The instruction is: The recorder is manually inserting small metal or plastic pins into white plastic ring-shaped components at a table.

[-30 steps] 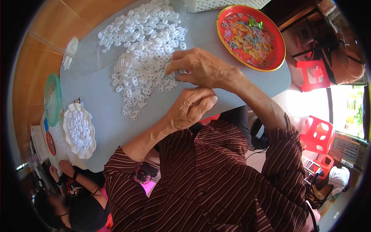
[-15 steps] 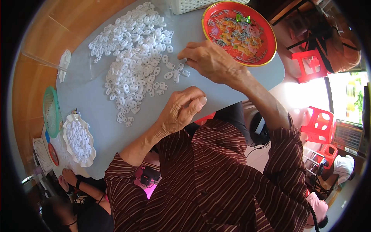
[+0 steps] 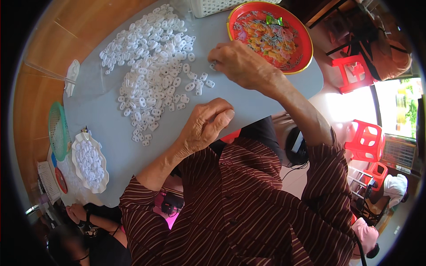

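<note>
While the left hand [image 3: 207,122] curls loosely at the near edge of the grey counter [image 3: 120,164], its palm hidden so that its contents cannot be told, the right hand [image 3: 242,62] bends its narrowed fingers over a small white two-holed piece [image 3: 212,67], grip unclear. The pile of white pieces [image 3: 151,77] lies to their left and a red tray [image 3: 306,42] of thin grey bits [image 3: 277,39] to the right, probably for easy reach. The pile stretches lengthwise away from the wearer; its ovals point every way, while one stray oval [image 3: 210,83] lies roughly left to right.

likely small workroom: grey table [image 3: 122,162], heaped white parts [image 3: 151,80], red stools [image 3: 375,142]
</note>
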A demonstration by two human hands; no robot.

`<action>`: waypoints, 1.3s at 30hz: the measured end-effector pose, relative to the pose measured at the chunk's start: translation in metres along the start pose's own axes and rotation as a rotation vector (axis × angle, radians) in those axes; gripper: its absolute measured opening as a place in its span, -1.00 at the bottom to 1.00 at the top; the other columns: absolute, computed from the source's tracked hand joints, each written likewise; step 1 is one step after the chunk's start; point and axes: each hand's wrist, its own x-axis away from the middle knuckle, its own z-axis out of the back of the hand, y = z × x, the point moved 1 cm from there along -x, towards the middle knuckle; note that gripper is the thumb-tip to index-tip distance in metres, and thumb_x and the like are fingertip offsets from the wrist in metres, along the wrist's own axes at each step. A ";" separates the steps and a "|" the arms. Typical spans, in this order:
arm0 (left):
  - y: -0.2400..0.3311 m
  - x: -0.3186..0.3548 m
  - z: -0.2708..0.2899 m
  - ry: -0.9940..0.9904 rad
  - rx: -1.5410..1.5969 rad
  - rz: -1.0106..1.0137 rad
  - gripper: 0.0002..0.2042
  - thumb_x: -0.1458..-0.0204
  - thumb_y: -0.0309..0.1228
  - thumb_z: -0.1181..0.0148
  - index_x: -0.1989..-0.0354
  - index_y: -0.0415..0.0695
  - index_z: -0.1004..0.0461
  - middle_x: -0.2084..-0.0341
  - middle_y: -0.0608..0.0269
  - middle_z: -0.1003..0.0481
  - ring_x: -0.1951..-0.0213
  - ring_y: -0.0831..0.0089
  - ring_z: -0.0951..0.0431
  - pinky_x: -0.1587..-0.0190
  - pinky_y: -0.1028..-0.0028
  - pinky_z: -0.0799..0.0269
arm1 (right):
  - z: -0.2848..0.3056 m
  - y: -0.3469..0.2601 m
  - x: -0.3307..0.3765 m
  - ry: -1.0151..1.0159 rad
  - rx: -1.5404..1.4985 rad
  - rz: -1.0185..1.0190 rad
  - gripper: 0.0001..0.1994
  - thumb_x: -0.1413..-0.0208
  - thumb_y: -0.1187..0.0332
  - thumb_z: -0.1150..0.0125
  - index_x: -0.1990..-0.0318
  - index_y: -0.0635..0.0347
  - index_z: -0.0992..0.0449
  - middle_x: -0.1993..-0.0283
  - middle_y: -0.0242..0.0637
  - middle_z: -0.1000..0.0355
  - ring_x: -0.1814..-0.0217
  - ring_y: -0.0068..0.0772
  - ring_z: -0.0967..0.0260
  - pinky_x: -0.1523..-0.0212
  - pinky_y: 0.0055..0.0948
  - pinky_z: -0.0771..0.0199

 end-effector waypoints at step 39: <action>0.007 -0.032 -0.003 0.270 0.110 -0.043 -0.91 -0.08 -0.50 -0.01 0.38 -0.26 -0.41 0.56 0.29 -0.46 0.47 0.60 -0.44 0.31 0.58 -0.37 | 0.051 0.044 0.029 0.427 -0.110 -0.170 -0.92 0.04 0.51 -0.14 0.39 0.30 -0.52 0.52 -0.20 -0.48 0.50 -0.41 -0.48 0.45 -0.51 -0.45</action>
